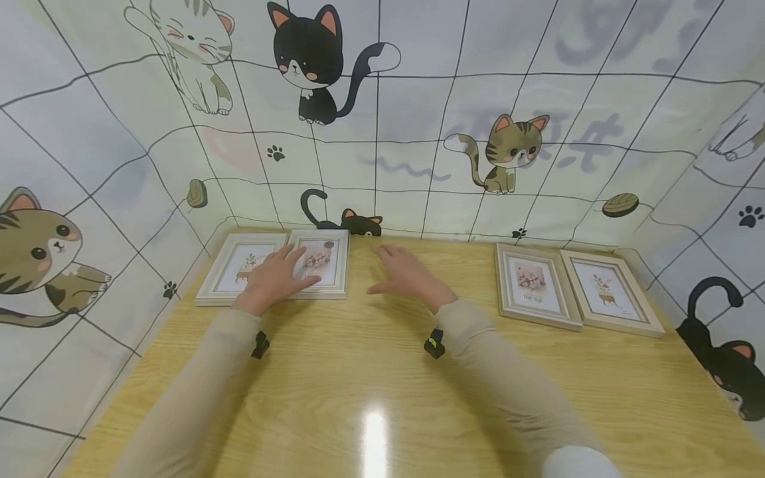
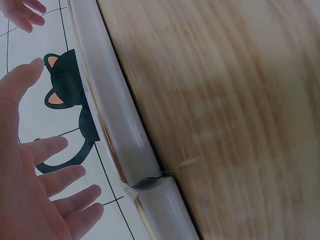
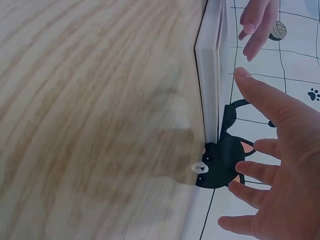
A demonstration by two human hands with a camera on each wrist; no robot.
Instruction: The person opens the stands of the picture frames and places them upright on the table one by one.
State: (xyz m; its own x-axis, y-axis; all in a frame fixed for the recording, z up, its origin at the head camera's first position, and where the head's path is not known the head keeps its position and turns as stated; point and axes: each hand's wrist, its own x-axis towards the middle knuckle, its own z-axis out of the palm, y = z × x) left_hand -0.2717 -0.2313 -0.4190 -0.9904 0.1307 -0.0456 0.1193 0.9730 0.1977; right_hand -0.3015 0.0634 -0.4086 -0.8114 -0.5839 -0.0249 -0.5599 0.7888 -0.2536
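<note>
Two framed pictures lie side by side at the table's back left: a plant-print frame (image 1: 215, 292) and, right of it, a flower-print frame (image 1: 340, 265). Over them hovers my left hand (image 1: 271, 279), fingers spread, holding nothing; the left wrist view shows a gap between the hand (image 2: 35, 150) and the frame edges (image 2: 115, 100). To the right of the flower-print frame, my right hand (image 1: 409, 275) is held above the bare wood with its fingers apart. In the right wrist view this hand (image 3: 280, 150) is clear of the frame's side (image 3: 209, 90).
At the back right lie two more frames, one with a flower print (image 1: 538, 315) and one with a plant print (image 1: 648, 318). The wooden table (image 1: 335, 398) meets a cat-printed, grid-lined wall covering (image 1: 412, 106) at the back and both sides.
</note>
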